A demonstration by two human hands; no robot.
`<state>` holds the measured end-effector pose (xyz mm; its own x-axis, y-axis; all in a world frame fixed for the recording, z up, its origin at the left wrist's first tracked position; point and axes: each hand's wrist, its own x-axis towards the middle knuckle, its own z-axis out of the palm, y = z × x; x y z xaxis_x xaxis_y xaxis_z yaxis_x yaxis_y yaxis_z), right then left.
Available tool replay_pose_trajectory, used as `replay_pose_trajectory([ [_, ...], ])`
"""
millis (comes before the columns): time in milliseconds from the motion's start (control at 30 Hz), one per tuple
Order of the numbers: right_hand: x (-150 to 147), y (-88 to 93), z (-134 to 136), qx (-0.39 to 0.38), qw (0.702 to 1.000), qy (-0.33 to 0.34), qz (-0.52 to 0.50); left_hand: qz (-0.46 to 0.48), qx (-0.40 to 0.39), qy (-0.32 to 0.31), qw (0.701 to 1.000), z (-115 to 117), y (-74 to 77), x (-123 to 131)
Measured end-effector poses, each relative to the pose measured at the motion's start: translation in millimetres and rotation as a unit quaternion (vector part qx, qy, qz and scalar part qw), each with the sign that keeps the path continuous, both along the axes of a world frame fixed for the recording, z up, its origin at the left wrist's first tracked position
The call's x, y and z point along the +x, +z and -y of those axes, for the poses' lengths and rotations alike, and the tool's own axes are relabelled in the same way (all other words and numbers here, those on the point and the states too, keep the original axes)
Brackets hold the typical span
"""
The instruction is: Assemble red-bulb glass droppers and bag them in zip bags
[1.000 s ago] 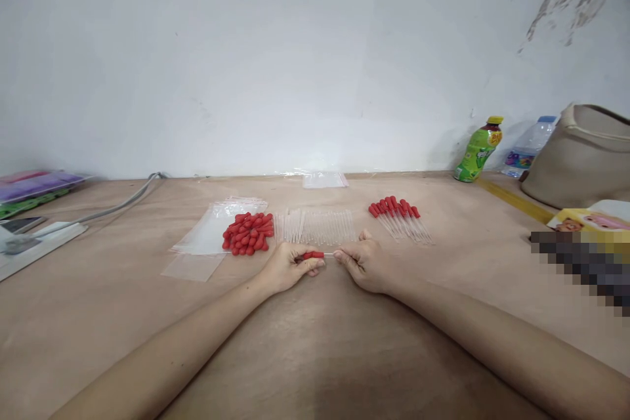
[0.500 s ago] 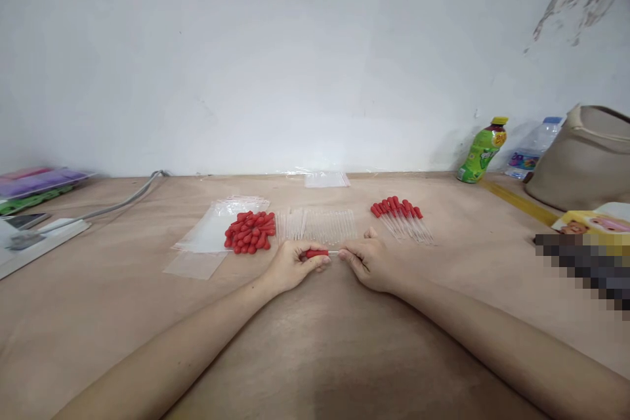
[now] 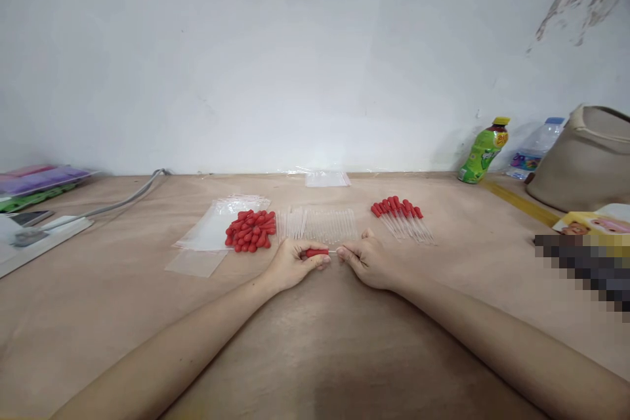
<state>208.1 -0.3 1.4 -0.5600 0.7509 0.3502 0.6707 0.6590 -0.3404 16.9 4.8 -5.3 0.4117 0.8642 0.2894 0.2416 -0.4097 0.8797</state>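
A red bulb is pinched by the closed fingers of the left hand and a clear tube by the right hand, held end to end low over the table, seemingly for alignment, spare bulbs within reach.

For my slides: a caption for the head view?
The left hand pinches a red bulb, the right hand a clear tube, near loose bulbs, tubes and droppers.

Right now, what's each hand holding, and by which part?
Left hand pinches the red bulb; right hand grips the clear tube at its other end.
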Motion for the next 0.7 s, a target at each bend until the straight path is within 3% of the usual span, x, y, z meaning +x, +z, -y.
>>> replay_pose_trajectory([
  [133, 6.4, 16.3, 2.5, 0.018, 0.997, 0.004, 0.078, -0.066, 0.04, 0.026, 0.997, -2.3, 0.2, -4.1],
  [233, 20.3, 28.0, -4.7, 0.008, 0.997, -0.026, 0.074, -0.097, 0.113, 0.068, 0.987, -3.2, 0.8, -10.4],
  [333, 41.7, 33.2, -22.2, -0.044, 0.985, -0.164, 0.002, -0.151, 0.199, 0.079, 0.965, -1.4, 3.9, -14.7],
  [500, 71.3, 25.7, -47.0, -0.026, 0.91, -0.414, 0.02, -0.23, 0.228, -0.009, 0.946, 2.7, 9.6, -13.1],
  [600, 73.2, 17.9, -50.8, -0.015, 0.874, -0.477, 0.086, -0.243, 0.219, -0.033, 0.944, 2.3, 9.3, -11.5],
  [700, 68.3, 12.2, -52.6, -0.011, 0.876, -0.465, 0.128, -0.244, 0.216, -0.037, 0.945, 1.2, 7.7, -11.2],
])
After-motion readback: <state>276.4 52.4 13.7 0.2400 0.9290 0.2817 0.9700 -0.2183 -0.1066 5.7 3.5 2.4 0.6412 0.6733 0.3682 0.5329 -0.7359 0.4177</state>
